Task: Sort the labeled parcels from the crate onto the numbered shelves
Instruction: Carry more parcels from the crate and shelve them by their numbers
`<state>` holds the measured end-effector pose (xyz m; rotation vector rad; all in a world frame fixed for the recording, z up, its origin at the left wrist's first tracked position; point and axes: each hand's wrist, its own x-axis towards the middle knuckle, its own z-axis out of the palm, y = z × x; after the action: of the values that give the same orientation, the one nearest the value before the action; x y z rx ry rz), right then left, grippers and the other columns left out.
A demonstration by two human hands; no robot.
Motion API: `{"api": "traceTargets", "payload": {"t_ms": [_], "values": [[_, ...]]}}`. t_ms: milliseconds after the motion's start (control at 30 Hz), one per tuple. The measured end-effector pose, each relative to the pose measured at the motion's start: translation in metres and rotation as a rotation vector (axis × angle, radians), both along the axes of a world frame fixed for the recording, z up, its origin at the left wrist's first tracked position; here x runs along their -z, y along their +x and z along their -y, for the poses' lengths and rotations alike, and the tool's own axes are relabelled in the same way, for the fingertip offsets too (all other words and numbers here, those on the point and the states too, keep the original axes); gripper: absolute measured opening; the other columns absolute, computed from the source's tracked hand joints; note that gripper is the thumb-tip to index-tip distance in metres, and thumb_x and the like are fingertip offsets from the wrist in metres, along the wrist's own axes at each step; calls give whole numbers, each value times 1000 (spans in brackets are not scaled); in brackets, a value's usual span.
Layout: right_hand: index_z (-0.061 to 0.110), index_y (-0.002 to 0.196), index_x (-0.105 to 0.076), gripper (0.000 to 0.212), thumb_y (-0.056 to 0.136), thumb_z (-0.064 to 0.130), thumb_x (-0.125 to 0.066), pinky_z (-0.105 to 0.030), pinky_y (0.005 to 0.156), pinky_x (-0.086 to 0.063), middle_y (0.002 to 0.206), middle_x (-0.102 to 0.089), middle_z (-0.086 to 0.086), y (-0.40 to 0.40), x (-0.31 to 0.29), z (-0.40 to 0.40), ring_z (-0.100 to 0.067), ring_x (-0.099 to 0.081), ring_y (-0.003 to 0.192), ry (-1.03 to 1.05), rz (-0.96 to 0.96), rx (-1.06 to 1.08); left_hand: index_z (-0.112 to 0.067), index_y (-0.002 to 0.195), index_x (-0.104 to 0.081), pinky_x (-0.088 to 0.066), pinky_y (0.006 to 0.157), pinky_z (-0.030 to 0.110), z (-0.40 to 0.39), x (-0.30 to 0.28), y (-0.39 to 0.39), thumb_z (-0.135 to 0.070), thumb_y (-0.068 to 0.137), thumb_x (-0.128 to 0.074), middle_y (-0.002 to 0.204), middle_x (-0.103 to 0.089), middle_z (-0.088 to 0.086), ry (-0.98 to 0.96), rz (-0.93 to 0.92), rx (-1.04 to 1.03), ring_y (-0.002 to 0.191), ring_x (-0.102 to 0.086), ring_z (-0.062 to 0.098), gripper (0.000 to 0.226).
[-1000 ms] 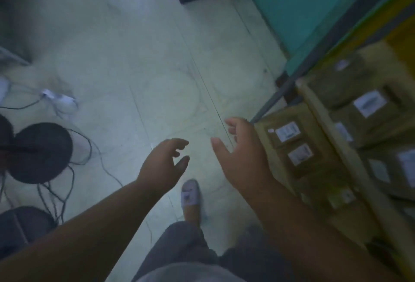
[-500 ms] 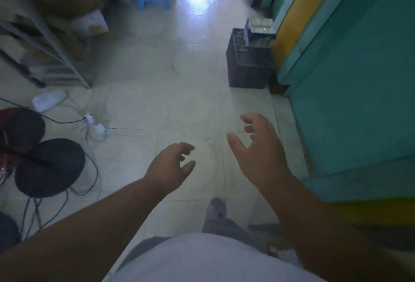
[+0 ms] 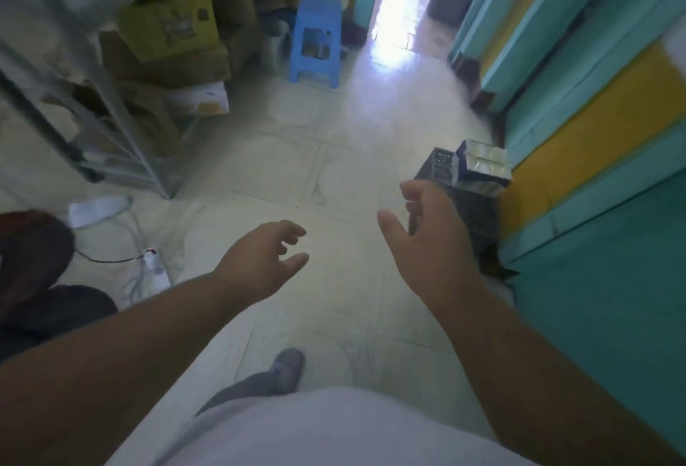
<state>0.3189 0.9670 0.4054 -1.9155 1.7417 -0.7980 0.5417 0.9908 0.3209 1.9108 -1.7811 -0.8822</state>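
Head view, crate (image 3: 466, 205) now nearer, right hand (image 3: 427, 239) empty

Bare floor (image 3: 334, 176) ahead; dark crate (image 3: 467, 213) just beside the right hand (image 3: 430, 242).

Only one view is given. The room is seen from a camera worn on the person's head, pointed forward and down. The left hand (image 3: 260, 261) and right hand (image 3: 430, 242) are seen close below it. The tiled floor (image 3: 334, 168) is seen stretching away to a blue stool (image 3: 315, 38) far ahead.
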Motion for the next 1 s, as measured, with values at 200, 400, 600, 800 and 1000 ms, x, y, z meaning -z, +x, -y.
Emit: {"api": "traceTargets", "payload": {"t_ms": [200,400,600,800,1000], "values": [[25,129,-51,44,91,39,-66,-12,77,-42,124,-54,8,-85,-16,99,-8,-53,110,11,-24,271,-30,129,-59,-51,87,28,153,-6,-82,-38,92,-69,118,-63,-10,43,-41,234,99,-62,8,39],[23,128,-52,40,92,33,-66,6,64,-33,115,-47,11,-186,-5,210,-4,-48,104,-11,-48,424,-27,130,-59,-55,88,35,304,15,-199,-38,92,-69,117,-64,-6,43,-60,374,100,-63,12,42],[21,131,-51,43,92,36,-64,-10,67,-32,119,-51,6,-270,-3,342,-8,-49,105,41,-106,412,-29,129,-58,-56,85,34,422,11,-267,-39,91,-69,115,-63,-8,98,-56,320,98,-62,10,40],[18,129,-53,45,90,33,-67,-26,83,-41,124,-56,0,-321,4,484,-16,-54,112,22,-114,449,-28,130,-57,-56,86,30,567,6,-315,-38,92,-68,115,-62,-9,99,-35,345,98,-61,10,40],[17,126,-54,44,88,35,-67,-26,83,-40,120,-56,-2,-368,41,614,-18,-53,110,36,-154,592,-28,127,-59,-57,85,31,742,47,-387,-37,93,-68,120,-65,-6,193,7,527,97,-62,11,37]]}}
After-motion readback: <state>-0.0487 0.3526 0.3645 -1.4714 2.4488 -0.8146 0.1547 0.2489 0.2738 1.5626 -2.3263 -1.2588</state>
